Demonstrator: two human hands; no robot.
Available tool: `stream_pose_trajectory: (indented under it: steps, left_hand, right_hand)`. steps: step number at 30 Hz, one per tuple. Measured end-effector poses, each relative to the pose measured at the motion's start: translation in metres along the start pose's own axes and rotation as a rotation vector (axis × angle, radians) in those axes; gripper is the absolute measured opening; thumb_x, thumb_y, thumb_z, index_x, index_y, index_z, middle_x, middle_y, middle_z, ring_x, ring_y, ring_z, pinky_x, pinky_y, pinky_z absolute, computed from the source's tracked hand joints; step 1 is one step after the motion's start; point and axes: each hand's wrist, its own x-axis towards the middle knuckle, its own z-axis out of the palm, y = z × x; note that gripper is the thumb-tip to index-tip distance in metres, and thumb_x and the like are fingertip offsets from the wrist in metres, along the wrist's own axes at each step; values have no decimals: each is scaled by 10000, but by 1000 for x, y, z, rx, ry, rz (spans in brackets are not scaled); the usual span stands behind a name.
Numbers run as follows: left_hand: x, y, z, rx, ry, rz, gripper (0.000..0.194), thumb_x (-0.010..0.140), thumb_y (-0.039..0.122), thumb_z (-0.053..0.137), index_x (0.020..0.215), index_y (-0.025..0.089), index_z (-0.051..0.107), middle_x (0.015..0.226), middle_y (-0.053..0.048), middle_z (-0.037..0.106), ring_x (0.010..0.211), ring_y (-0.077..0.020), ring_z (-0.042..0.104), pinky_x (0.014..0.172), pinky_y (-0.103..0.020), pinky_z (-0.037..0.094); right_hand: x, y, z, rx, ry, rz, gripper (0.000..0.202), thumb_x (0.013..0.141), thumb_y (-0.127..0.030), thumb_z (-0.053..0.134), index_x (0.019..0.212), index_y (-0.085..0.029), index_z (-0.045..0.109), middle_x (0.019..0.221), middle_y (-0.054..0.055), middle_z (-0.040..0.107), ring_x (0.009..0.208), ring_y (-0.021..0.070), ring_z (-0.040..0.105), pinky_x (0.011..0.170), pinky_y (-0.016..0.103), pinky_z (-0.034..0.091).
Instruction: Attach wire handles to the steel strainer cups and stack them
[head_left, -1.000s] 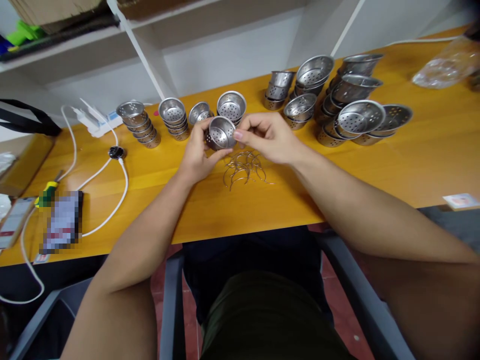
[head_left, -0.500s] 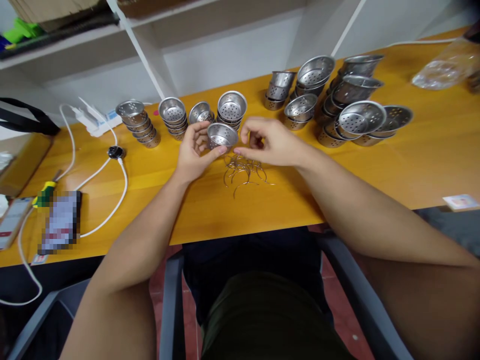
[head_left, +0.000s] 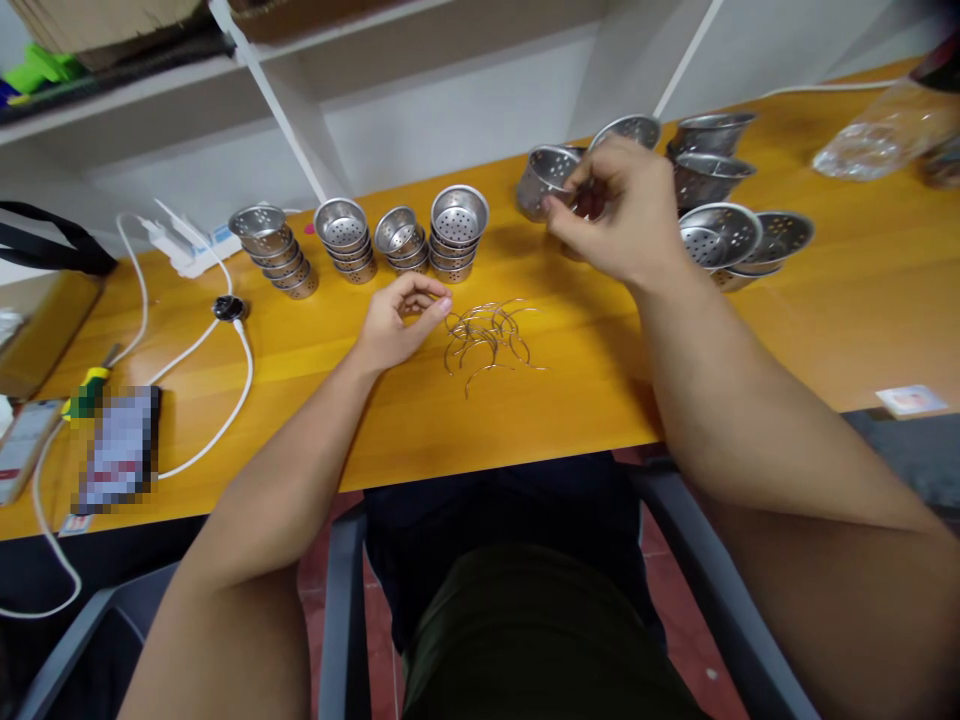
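Gripping perforated steel cup [head_left: 545, 178].

You will find no text, label, brand, number or sign that can be read here. The flat item [head_left: 120, 447] near the left front edge of the table [head_left: 862, 310] is blurred out into blocks, so nothing on it can be made out. The small card [head_left: 910, 400] at the right front edge of the table carries some print, but it is too small for you to read. The metal strainer cups [head_left: 459, 217] show only holes, no markings
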Motion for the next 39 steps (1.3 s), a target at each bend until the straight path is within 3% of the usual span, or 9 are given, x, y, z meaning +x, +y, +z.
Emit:
stream_pose_trajectory:
  steps: [4,8,12,18,22,26,31,35,39]
  left_hand:
    - [0,-5,-3,33,-47,-10,656,1086,847,943,1231,211,876,1228,-140,966,1053,-208,926,986,-360,780]
    - [3,-13,-6,116,-179,-1,660,1084,855,920,1297,231,888,1661,-220,886,1543,-359,890,1380,-596,719]
    - [8,-20,-5,201,-265,2,575,1097,770,926,1347,252,909,1847,-215,770,1754,-420,758,1540,-696,573]
    - [12,-28,-2,286,-298,-16,588,1111,702,913,1449,221,889,1983,-269,608,1860,-465,644,1586,-724,491]
    - [13,-30,-1,325,-286,-40,747,1081,820,922,1486,196,854,2050,-316,485,1924,-502,545,1600,-748,443]
    - [13,-31,-3,359,-293,-54,758,1089,823,890,1511,194,846,2000,-307,572,1903,-502,575,1604,-761,434]
    - [13,-31,-4,397,-295,-73,669,1072,716,948,1499,210,859,1972,-279,619,1888,-497,596,1593,-763,460]
    - [12,-19,-2,449,-304,-123,582,1103,618,931,1511,209,857,2007,-247,588,1902,-459,586,1616,-702,445]
    - [10,-7,-1,492,-319,-151,543,1134,542,895,1537,182,845,2015,-250,577,1914,-443,572,1632,-668,425]
  right_hand:
    - [-1,26,25,-72,-226,75,208,989,-210,940,929,-240,743,1026,153,837,889,269,677,917,497,571]
    - [-6,37,57,-49,-328,60,225,1011,-361,955,903,-261,785,930,113,823,869,304,723,893,512,615]
    - [-6,37,70,-47,-341,55,280,1015,-464,970,905,-274,797,906,110,807,898,332,757,932,553,651]
    - [-6,27,70,-35,-372,104,214,1009,-381,977,936,-264,813,930,120,844,873,340,777,944,568,652]
    - [-6,25,71,-31,-380,84,175,983,-368,977,993,-265,836,966,119,867,912,356,810,961,569,671]
    - [-6,26,68,-40,-376,52,214,1003,-420,974,1099,-261,867,1051,143,889,966,379,832,1006,596,702]
    - [-5,23,62,-97,-391,78,204,1047,-351,943,1192,-215,900,1156,183,901,1031,405,859,1066,612,699]
    - [-6,24,65,-115,-419,63,130,1088,-268,875,1204,-228,919,1208,164,923,1125,413,875,1124,600,696]
    - [-5,16,61,-142,-396,91,223,1105,-257,866,1312,-215,936,1355,195,917,1246,445,882,1211,626,700]
